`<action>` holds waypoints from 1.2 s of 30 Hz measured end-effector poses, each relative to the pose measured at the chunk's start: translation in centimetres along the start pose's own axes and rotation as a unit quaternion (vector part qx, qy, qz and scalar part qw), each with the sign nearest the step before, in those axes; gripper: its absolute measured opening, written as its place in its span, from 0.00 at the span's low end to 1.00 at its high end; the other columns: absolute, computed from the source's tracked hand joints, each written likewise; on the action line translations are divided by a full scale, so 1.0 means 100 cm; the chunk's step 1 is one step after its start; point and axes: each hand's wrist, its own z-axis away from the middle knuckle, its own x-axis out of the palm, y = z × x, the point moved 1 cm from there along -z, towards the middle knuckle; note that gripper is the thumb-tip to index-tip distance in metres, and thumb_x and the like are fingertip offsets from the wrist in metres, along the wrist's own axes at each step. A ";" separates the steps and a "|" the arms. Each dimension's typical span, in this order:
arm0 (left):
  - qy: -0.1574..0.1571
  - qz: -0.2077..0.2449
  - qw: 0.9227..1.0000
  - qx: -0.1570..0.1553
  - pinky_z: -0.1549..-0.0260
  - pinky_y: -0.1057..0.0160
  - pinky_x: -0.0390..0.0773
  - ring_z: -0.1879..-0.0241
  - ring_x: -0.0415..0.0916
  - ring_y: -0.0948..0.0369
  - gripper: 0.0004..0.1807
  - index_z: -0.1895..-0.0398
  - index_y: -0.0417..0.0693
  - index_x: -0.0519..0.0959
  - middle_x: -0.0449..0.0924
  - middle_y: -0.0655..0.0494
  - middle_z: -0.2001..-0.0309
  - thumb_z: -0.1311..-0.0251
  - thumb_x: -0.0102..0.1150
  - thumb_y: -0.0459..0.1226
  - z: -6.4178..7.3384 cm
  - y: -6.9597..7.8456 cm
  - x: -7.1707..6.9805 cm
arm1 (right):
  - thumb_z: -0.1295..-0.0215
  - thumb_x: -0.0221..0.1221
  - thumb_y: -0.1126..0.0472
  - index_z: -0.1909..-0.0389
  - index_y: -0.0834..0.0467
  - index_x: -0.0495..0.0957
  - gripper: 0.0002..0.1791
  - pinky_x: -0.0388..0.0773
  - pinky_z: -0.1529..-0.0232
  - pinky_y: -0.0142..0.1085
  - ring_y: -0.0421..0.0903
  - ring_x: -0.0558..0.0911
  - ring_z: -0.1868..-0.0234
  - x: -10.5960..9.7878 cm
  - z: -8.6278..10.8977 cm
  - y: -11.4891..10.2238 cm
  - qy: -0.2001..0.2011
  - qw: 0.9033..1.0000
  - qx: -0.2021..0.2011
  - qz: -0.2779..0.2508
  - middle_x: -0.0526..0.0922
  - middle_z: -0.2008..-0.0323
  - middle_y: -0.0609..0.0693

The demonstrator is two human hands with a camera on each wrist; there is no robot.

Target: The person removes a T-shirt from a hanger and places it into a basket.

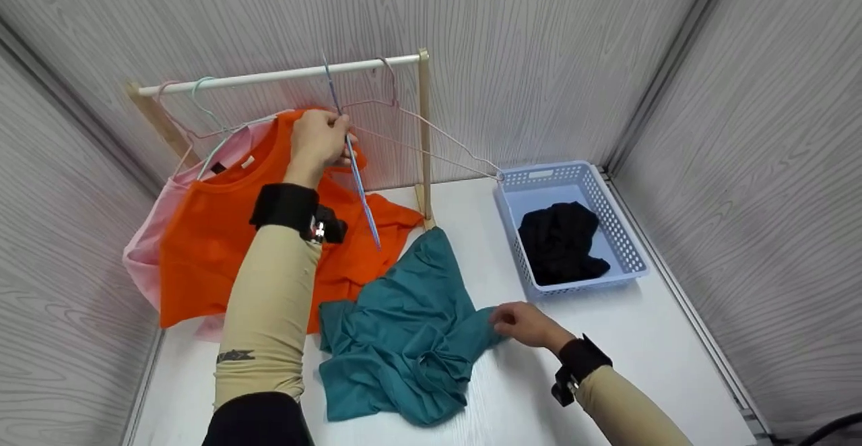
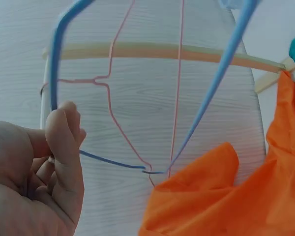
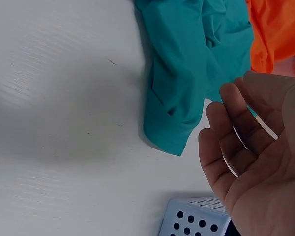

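Note:
My left hand (image 1: 318, 137) pinches a blue hanger (image 1: 363, 193) near its neck, up at the rack's white rail (image 1: 269, 78). Seen in the left wrist view, the blue hanger (image 2: 54, 73) runs between thumb and fingers and carries no garment. A crumpled teal garment (image 1: 411, 311) lies on the white table below. My right hand (image 1: 528, 325) hovers by its right-hand end, fingers loosely bent. In the right wrist view a slight gap separates those fingers from the teal cloth (image 3: 177, 73), and nothing is in the palm.
An orange shirt (image 1: 215, 230) and a pink garment (image 1: 141, 257) hang at the rack's left on hangers. A bare pink hanger (image 1: 451, 137) hangs at the right end. A blue basket (image 1: 623, 230) with black cloth (image 1: 562, 240) stands to the right. Grey walls enclose the table.

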 end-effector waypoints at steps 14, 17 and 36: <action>-0.010 -0.049 0.999 -0.006 0.80 0.69 0.82 0.85 0.76 0.68 0.21 0.47 0.42 0.80 0.87 0.49 0.61 0.25 0.41 0.45 -0.025 -0.004 0.039 | 0.36 0.58 0.66 0.55 0.64 0.81 0.11 0.75 0.65 0.35 0.41 0.76 0.65 0.027 -0.002 -0.010 -0.027 1.000 0.002 -0.003 0.83 0.63 0.54; -0.019 -0.033 0.999 -0.014 0.79 0.67 0.83 0.85 0.77 0.68 0.20 0.49 0.43 0.80 0.86 0.49 0.65 0.25 0.41 0.45 -0.025 -0.007 0.044 | 0.38 0.57 0.67 0.55 0.65 0.81 0.12 0.74 0.67 0.34 0.40 0.75 0.67 0.028 -0.004 -0.011 -0.031 0.999 0.003 -0.004 0.83 0.65 0.54; -0.154 -0.161 0.975 -0.009 0.77 0.65 0.80 0.79 0.79 0.58 0.15 0.63 0.43 0.81 0.83 0.49 0.71 0.26 0.45 0.40 0.075 -0.131 0.062 | 0.57 0.63 0.23 0.25 0.34 0.51 0.57 0.83 0.68 0.51 0.67 0.60 0.28 0.113 -0.044 -0.064 -0.013 0.944 0.058 0.323 0.48 0.23 0.56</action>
